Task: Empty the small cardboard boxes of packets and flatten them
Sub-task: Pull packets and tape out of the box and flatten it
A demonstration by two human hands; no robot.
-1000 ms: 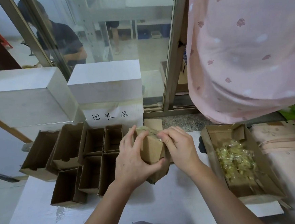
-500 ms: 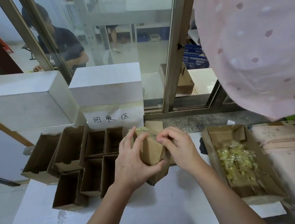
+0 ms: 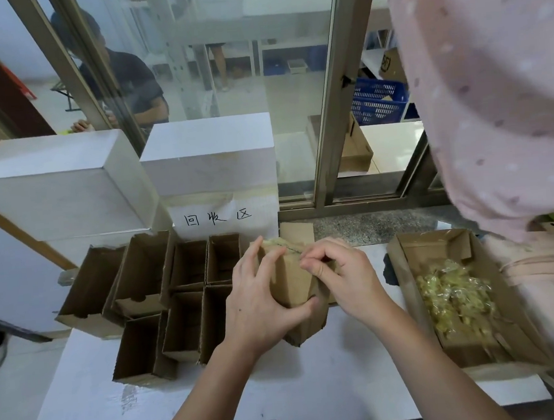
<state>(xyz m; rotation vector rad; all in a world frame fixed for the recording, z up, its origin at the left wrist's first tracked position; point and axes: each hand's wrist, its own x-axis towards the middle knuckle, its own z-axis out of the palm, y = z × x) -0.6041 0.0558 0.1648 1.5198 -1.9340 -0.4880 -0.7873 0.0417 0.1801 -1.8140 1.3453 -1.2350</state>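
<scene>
A small brown cardboard box (image 3: 291, 281) stands upright on the white table (image 3: 332, 381), its top open and yellowish packets (image 3: 281, 242) showing at the mouth. My left hand (image 3: 260, 304) grips the box from its left side, thumb across the front. My right hand (image 3: 343, 274) is at the box's top right, fingertips pinching at the packets there. To the right lies a flat open cardboard tray (image 3: 407, 279) holding a heap of yellowish clear packets (image 3: 454, 295).
Several empty open small boxes (image 3: 177, 304) stand grouped on the left of the table. Two white blocks (image 3: 208, 152) and a handwritten paper sign (image 3: 218, 217) stand behind them. A person in a pink top (image 3: 492, 93) stands close at the right. Glass partition behind.
My hands and the box have stayed in place; the right fingertips have curled tighter at the box's mouth. The person in pink has shifted to the right and away.
</scene>
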